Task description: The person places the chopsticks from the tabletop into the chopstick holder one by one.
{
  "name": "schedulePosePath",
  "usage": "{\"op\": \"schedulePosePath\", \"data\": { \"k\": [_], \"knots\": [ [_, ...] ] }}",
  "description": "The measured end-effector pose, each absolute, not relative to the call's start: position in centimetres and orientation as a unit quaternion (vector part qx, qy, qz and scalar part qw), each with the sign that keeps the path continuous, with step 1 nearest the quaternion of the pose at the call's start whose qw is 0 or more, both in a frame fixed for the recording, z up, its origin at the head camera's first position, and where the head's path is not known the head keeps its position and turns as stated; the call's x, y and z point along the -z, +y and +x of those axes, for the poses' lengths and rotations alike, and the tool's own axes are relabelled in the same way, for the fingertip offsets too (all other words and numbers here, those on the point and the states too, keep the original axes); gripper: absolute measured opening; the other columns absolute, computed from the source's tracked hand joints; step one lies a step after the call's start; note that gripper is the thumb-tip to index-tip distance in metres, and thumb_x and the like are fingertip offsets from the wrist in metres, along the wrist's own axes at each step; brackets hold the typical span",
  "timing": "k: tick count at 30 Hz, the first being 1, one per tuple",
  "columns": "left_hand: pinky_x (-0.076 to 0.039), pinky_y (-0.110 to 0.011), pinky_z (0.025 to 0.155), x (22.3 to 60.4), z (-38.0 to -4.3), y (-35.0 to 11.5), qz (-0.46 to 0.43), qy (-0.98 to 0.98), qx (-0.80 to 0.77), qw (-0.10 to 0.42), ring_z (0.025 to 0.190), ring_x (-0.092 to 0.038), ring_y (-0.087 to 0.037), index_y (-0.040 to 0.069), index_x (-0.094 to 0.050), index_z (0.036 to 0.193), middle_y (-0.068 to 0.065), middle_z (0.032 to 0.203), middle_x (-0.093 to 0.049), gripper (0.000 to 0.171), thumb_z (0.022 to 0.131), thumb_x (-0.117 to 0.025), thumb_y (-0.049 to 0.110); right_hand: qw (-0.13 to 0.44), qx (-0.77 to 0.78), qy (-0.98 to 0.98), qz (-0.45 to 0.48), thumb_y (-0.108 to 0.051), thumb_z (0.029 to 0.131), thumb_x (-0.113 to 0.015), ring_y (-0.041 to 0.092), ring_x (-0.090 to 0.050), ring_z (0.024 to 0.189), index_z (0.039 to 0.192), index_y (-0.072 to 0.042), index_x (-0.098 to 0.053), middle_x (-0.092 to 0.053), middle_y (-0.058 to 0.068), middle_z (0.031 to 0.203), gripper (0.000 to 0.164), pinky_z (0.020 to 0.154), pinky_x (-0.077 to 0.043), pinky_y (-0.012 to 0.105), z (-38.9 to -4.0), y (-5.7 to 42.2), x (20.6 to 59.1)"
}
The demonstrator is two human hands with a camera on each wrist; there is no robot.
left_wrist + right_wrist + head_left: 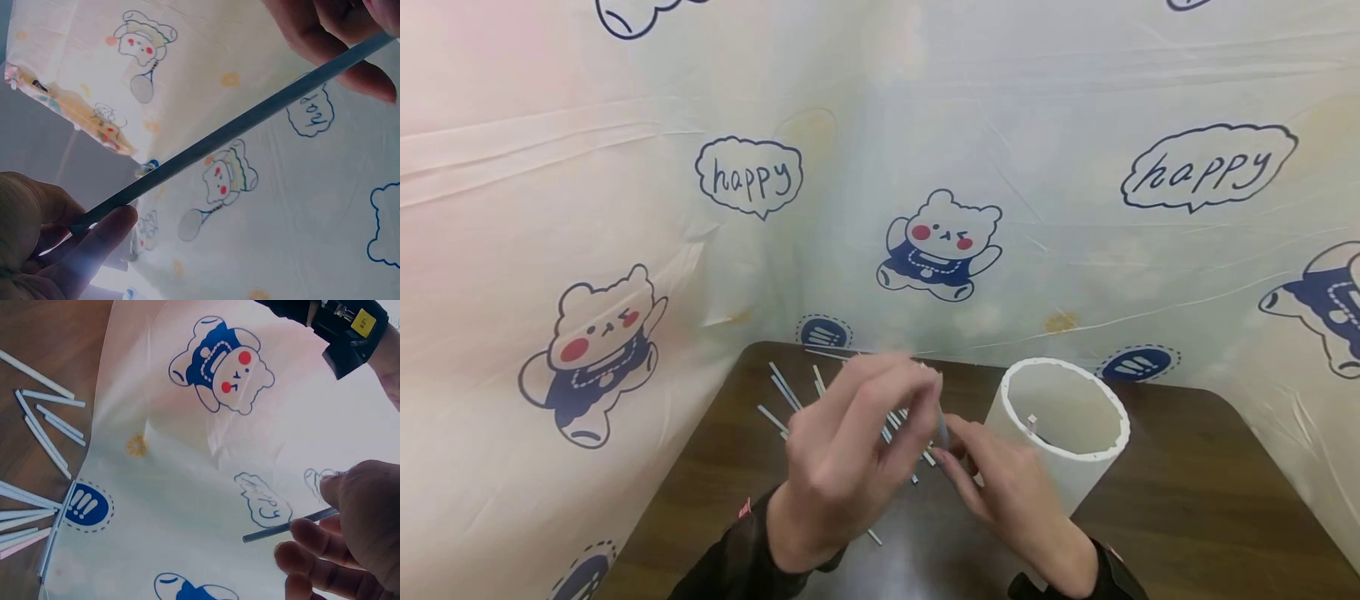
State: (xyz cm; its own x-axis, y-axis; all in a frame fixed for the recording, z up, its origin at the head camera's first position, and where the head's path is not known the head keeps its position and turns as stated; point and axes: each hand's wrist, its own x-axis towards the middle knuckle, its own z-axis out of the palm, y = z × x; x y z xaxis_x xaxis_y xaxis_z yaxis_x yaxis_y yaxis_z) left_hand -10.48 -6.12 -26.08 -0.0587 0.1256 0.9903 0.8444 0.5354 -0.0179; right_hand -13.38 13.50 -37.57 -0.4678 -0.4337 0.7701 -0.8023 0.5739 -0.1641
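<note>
A thin blue-grey stick (231, 131) stretches between my two hands. My left hand (850, 450) is raised in the middle of the head view and pinches one end between thumb and finger, as the left wrist view shows. Lower and to the right, my right hand (1018, 487) holds the stick near its other end. In the right wrist view, a short length of the stick (265, 534) sticks out past the right fingers (309, 534). Several pale thin sticks (785, 387) lie scattered on the table behind the left hand, which partly hides them.
A white cylindrical container (1033, 400) stands open-topped just right of the right hand, with a small stick end (1032, 421) showing inside. The brown wooden table (1210, 492) has a printed curtain (1075, 275) hanging along its back and left side.
</note>
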Motion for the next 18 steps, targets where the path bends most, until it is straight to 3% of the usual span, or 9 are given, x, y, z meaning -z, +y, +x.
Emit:
{"op": "schedulePosePath", "data": {
  "k": [6, 14, 18],
  "knots": [
    [-0.065, -0.029, 0.080, 26.8, -9.8, -6.2, -0.414, -0.616, 0.310, 0.594, 0.083, -0.077, -0.019, -0.004, -0.074, 0.101, -0.015, 0.094, -0.076, 0.014, 0.091, -0.079, 0.005, 0.381, -0.285, -0.776, 0.414, -0.030, 0.112, -0.050, 0.000, -0.046, 0.063, 0.105, -0.010, -0.070, -0.055, -0.010, 0.077, 0.029, 0.058, -0.038, 0.009, -13.1, 13.5, 37.4],
    [-0.065, -0.028, 0.079, 27.5, -9.9, -5.9, -0.436, -0.589, 0.322, 0.599, 0.088, -0.080, -0.021, -0.005, -0.071, 0.103, -0.019, 0.100, -0.078, 0.026, 0.087, -0.085, 0.009, 0.423, -0.260, -0.766, 0.408, -0.028, 0.112, -0.048, 0.009, -0.059, 0.066, 0.105, -0.005, -0.072, -0.069, -0.002, 0.082, 0.034, 0.061, -0.052, 0.022, -13.4, 14.1, 35.7],
    [-0.065, -0.028, 0.081, 27.3, -10.2, -5.3, -0.467, -0.573, 0.328, 0.589, 0.090, -0.080, -0.022, -0.007, -0.069, 0.104, -0.023, 0.103, -0.076, 0.028, 0.087, -0.085, 0.008, 0.447, -0.247, -0.769, 0.384, -0.029, 0.112, -0.047, 0.010, -0.062, 0.066, 0.102, -0.004, -0.072, -0.070, 0.001, 0.082, 0.037, 0.060, -0.055, 0.023, -14.2, 15.0, 34.5]
  ]
}}
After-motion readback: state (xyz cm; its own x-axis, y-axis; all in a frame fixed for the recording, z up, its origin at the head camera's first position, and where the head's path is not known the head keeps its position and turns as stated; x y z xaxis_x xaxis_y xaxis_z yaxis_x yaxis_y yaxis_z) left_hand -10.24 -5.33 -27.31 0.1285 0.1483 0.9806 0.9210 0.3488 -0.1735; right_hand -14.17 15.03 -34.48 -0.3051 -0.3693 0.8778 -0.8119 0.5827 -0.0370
